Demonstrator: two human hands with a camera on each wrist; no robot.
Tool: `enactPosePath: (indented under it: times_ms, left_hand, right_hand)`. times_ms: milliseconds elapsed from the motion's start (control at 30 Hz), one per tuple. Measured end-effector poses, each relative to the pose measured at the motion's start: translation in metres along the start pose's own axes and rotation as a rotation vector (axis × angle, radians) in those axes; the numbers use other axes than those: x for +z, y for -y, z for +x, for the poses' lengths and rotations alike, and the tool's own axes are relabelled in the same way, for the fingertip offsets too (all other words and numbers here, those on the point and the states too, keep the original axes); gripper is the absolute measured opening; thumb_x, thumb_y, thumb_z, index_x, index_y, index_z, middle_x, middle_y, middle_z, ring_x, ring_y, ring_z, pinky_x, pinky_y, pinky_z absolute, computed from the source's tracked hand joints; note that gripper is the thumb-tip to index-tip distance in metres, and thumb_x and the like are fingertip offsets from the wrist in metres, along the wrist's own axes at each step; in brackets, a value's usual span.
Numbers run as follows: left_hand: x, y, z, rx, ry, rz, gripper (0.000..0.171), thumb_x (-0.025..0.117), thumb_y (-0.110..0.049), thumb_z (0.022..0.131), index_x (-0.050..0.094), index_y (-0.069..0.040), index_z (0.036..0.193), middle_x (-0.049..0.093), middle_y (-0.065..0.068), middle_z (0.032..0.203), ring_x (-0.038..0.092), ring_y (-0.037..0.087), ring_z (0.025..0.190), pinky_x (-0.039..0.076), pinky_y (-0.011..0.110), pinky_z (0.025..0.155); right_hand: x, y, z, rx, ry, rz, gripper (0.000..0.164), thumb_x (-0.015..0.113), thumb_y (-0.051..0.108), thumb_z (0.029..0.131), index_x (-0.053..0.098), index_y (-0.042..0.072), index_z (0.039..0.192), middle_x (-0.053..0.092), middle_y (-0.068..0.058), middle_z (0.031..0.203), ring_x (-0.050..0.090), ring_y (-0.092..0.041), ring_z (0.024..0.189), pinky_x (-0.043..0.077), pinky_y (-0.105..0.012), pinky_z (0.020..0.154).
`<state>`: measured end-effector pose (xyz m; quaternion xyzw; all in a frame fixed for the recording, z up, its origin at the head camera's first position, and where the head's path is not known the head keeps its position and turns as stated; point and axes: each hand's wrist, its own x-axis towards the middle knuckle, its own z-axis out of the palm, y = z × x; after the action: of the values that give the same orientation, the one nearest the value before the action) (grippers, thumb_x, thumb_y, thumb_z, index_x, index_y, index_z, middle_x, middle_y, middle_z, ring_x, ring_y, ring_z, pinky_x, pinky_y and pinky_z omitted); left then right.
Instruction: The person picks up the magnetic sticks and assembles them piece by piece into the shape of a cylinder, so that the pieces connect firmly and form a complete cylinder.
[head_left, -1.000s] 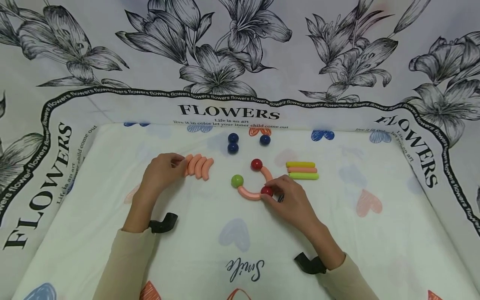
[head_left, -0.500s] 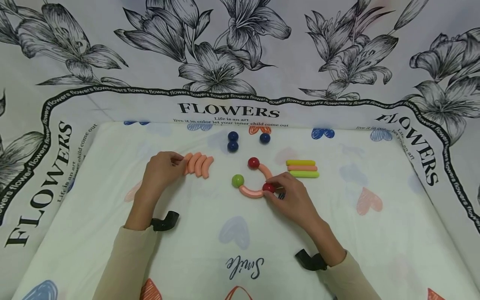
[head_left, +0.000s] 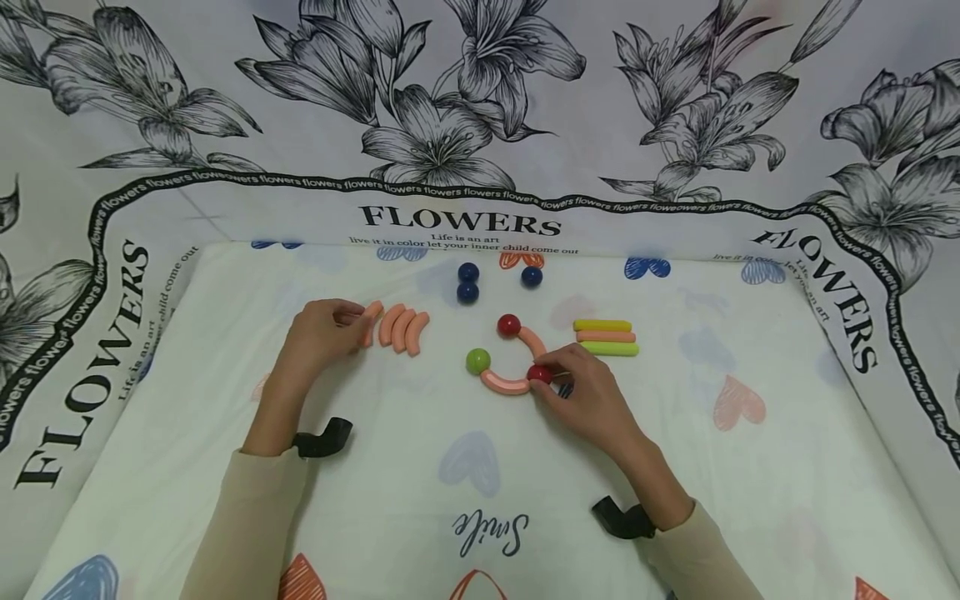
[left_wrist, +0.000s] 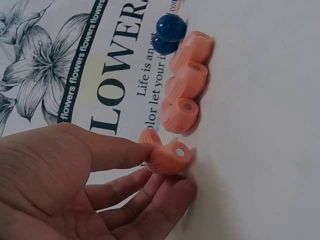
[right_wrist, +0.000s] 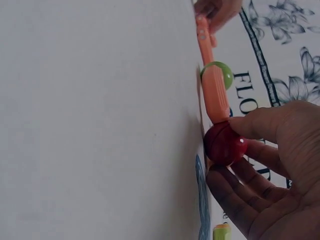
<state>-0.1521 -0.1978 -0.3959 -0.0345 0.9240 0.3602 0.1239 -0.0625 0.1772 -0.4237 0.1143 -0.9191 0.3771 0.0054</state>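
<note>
My left hand (head_left: 318, 337) pinches a curved orange rod (left_wrist: 167, 159) between thumb and fingers. A pale round disc shows in the rod's end. Beside it lie three similar curved rods (head_left: 402, 327) in a row. With thumb and fingertips, my right hand (head_left: 588, 396) holds a red ball (right_wrist: 223, 145) on the cloth. One curved rod (head_left: 506, 383) runs from that ball to a green ball (head_left: 477, 361). Another curved rod (head_left: 532, 340) reaches from near the held ball up to a second red ball (head_left: 508, 325). Together they form an open arc.
Three dark blue balls (head_left: 468, 292) sit toward the back, two of them touching. Straight yellow, orange and green rods (head_left: 606, 337) lie stacked side by side at the right. A white printed cloth (head_left: 375, 467) covers the surface.
My left hand has drawn one curved rod slightly left, opening a gap from the other three. The right hand, with the red ball and arc, has shifted only slightly.
</note>
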Motion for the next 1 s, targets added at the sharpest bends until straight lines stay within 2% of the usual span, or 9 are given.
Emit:
enactPosePath:
  times_ms: [167, 267, 400, 533, 667, 833, 933, 1000]
  left_hand:
    - [-0.005, 0.003, 0.0, -0.042, 0.034, -0.087, 0.064, 0.063, -0.053, 0.103, 0.063, -0.004, 0.143, 0.071, 0.018, 0.126, 0.069, 0.029, 0.108, 0.053, 0.025, 0.079]
    - [-0.007, 0.002, -0.001, -0.043, 0.044, -0.13, 0.064, 0.064, -0.054, 0.102, 0.063, -0.004, 0.142, 0.07, 0.017, 0.125, 0.068, 0.029, 0.109, 0.053, 0.025, 0.082]
    - [-0.009, -0.002, -0.004, -0.016, 0.084, -0.186, 0.058, 0.065, -0.047, 0.103, 0.062, -0.004, 0.142, 0.071, 0.018, 0.126, 0.074, 0.024, 0.106, 0.057, 0.026, 0.086]
    - [-0.015, -0.008, -0.009, 0.025, 0.146, -0.293, 0.053, 0.067, -0.036, 0.103, 0.059, -0.004, 0.145, 0.068, 0.02, 0.132, 0.078, 0.016, 0.101, 0.061, 0.025, 0.091]
    - [-0.017, -0.017, -0.017, 0.089, 0.16, -0.292, 0.052, 0.07, -0.036, 0.102, 0.061, -0.01, 0.146, 0.072, 0.018, 0.128, 0.075, 0.014, 0.1, 0.06, 0.028, 0.093]
    - [-0.006, -0.032, -0.022, 0.145, 0.173, -0.255, 0.047, 0.071, -0.044, 0.101, 0.068, -0.017, 0.139, 0.078, 0.013, 0.121, 0.073, 0.02, 0.107, 0.058, 0.028, 0.092]
    - [0.004, -0.041, -0.02, 0.165, 0.184, -0.27, 0.047, 0.073, -0.043, 0.1, 0.07, -0.015, 0.136, 0.079, 0.012, 0.116, 0.075, 0.02, 0.102, 0.059, 0.027, 0.088]
    - [0.01, -0.048, -0.018, 0.18, 0.202, -0.284, 0.045, 0.074, -0.039, 0.1, 0.07, -0.013, 0.136, 0.079, 0.013, 0.11, 0.074, 0.022, 0.095, 0.06, 0.032, 0.085]
  right_hand:
    - [0.0, -0.001, 0.001, -0.015, -0.003, 0.0, 0.028, 0.083, 0.019, 0.093, 0.076, 0.012, 0.118, 0.071, -0.002, 0.11, 0.071, -0.014, 0.097, 0.064, -0.031, 0.085]
    - [0.0, -0.001, 0.002, -0.026, -0.005, 0.0, 0.028, 0.084, 0.017, 0.092, 0.076, 0.011, 0.118, 0.071, -0.003, 0.11, 0.072, -0.015, 0.096, 0.064, -0.031, 0.084]
    - [-0.001, 0.0, 0.002, -0.012, 0.006, 0.012, 0.028, 0.084, 0.017, 0.092, 0.076, 0.011, 0.119, 0.071, -0.004, 0.112, 0.073, -0.016, 0.097, 0.065, -0.033, 0.086]
    - [-0.002, 0.0, 0.001, 0.009, 0.018, 0.013, 0.029, 0.084, 0.018, 0.092, 0.076, 0.012, 0.12, 0.071, -0.004, 0.113, 0.073, -0.016, 0.099, 0.064, -0.033, 0.087]
    - [-0.004, -0.001, 0.0, 0.017, 0.023, 0.004, 0.029, 0.084, 0.02, 0.093, 0.076, 0.013, 0.12, 0.071, -0.003, 0.114, 0.072, -0.015, 0.099, 0.064, -0.032, 0.087]
    - [-0.004, -0.003, 0.0, 0.012, 0.013, 0.0, 0.03, 0.084, 0.02, 0.092, 0.077, 0.013, 0.12, 0.072, -0.003, 0.112, 0.071, -0.016, 0.098, 0.064, -0.034, 0.086]
    - [-0.003, -0.004, 0.0, 0.004, 0.01, -0.006, 0.03, 0.084, 0.019, 0.092, 0.077, 0.013, 0.12, 0.071, -0.003, 0.111, 0.071, -0.016, 0.097, 0.064, -0.034, 0.086]
    - [-0.002, -0.004, 0.001, -0.001, 0.01, -0.01, 0.03, 0.084, 0.02, 0.092, 0.077, 0.013, 0.12, 0.072, -0.003, 0.11, 0.071, -0.016, 0.097, 0.064, -0.033, 0.086]
